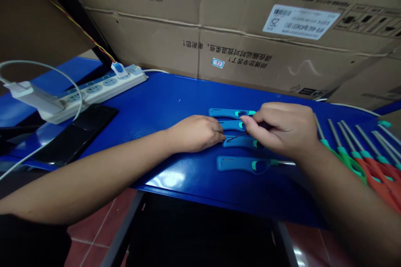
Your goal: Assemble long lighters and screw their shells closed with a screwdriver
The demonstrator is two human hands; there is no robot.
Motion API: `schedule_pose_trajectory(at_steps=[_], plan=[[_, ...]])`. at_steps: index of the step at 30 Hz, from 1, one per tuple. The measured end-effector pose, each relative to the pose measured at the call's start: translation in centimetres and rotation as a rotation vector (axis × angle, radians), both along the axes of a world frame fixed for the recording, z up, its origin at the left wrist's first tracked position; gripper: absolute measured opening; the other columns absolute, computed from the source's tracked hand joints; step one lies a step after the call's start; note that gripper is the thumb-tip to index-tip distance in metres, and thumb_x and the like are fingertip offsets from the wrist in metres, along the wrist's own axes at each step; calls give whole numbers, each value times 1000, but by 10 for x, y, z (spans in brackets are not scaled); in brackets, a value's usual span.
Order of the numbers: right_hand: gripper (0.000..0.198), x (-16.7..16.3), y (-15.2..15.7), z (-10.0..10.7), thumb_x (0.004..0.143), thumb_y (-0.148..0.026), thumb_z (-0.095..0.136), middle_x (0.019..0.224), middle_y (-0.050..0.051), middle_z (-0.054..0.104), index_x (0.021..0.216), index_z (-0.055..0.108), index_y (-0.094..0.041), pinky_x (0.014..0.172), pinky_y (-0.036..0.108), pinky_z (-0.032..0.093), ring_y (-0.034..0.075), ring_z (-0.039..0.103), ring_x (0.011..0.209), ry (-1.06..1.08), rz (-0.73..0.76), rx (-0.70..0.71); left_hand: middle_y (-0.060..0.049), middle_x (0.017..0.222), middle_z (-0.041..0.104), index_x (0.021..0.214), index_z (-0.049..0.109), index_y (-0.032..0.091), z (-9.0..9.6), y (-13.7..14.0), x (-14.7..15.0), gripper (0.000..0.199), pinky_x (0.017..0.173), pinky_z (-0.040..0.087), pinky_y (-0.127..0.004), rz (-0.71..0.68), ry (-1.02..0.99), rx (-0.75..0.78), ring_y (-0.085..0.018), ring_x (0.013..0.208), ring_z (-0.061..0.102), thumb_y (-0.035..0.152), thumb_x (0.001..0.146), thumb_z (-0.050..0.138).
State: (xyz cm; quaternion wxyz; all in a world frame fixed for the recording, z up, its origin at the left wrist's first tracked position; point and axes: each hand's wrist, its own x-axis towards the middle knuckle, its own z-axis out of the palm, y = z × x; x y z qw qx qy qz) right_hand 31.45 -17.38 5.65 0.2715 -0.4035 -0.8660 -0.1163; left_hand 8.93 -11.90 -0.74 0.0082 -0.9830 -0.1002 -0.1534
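Note:
Several blue gas lighters with turquoise triggers lie side by side on the blue table. My left hand (198, 134) is closed, fingers bent down against the handle end of a middle lighter (239, 142). My right hand (282, 129) is curled into a fist over the trigger ends, its thumb above another middle lighter (230, 125). Something dark shows inside that fist, and a thin dark line runs toward my left fingertips; I cannot make out what is held. The farthest lighter (224, 112) and the nearest lighter (233, 164) lie apart from my left hand.
Green lighters (347, 160) and orange-red lighters (384, 179) with metal tubes lie at the right. To the left are a white power strip (106, 89) with cables and a black phone (81, 133). A large cardboard box (175, 46) walls off the table's back (150, 104).

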Motion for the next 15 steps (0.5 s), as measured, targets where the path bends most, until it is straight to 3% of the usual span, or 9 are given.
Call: schedule_pose_trajectory(at_steps=[4,8,15], plan=[[36,5,0,-4,95,-29,57,50,-3,52,59,60,-20,49,26,34,11,50,48,-52,91,142,-5,104,74,108,73,20,-5,2,1,27,75,54,-29,-2,-33,28,-17,88,67,27,101,48],[38,6,-1,1,95,-28,56,50,-2,51,58,58,-21,50,26,34,12,49,48,-93,76,170,-5,110,73,113,71,18,-8,5,4,27,80,55,-30,-43,-60,26,-17,90,67,27,101,49],[42,7,-3,6,98,-32,49,51,-1,52,57,56,-22,51,27,33,12,48,50,-160,40,143,-6,100,73,107,72,17,-9,2,8,26,78,55,-30,-63,-27,143,-18,89,67,24,101,48]])
